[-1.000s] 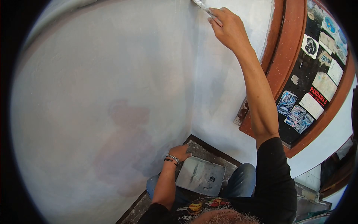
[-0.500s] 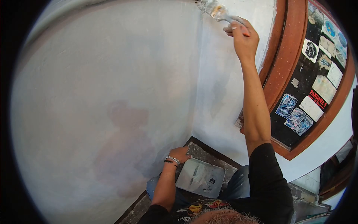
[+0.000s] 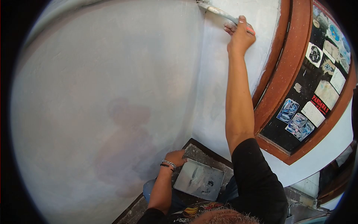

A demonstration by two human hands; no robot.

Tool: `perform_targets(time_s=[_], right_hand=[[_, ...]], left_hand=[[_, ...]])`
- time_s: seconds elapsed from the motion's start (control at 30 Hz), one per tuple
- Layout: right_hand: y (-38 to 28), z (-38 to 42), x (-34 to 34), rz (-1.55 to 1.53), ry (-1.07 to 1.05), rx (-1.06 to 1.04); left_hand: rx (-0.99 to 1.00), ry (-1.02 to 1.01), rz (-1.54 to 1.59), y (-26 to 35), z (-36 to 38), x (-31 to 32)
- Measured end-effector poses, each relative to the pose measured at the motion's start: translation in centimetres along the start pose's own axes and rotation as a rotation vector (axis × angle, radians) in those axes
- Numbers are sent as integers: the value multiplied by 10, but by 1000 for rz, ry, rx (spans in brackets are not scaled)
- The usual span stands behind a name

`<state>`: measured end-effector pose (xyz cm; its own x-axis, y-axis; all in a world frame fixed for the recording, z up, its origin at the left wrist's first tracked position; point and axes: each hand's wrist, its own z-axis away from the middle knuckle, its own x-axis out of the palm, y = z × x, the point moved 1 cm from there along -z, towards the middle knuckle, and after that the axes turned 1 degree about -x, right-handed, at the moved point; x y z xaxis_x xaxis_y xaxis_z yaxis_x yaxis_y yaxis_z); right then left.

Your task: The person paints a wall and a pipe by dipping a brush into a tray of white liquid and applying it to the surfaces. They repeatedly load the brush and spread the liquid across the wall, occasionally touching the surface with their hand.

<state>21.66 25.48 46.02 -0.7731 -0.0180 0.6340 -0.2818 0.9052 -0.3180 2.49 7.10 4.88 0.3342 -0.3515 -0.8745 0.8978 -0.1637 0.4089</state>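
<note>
Plainly | right grip pinching brush | left grip clasping tray | panel: "PANDAWA 5"

You are in a building's corner, its use unclear. Pale walls meet near a wooden frame and a stickered panel.

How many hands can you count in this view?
2: the right hand, raised near the wall corner, holding a brush; the left hand, low, by the tray.

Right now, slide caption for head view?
Right hand holds a paintbrush at the wall corner; left hand at a gray tray.
</note>
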Motion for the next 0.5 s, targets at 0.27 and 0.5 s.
perform_targets(time_s=[0.27, 0.5], right_hand=[[-8, -8, 21, -109, -55, -25], [-2, 1, 14, -124, -19, 29]], left_hand=[[38, 30, 2, 2, -4, 5], [44, 51, -11, 6, -6, 2]])
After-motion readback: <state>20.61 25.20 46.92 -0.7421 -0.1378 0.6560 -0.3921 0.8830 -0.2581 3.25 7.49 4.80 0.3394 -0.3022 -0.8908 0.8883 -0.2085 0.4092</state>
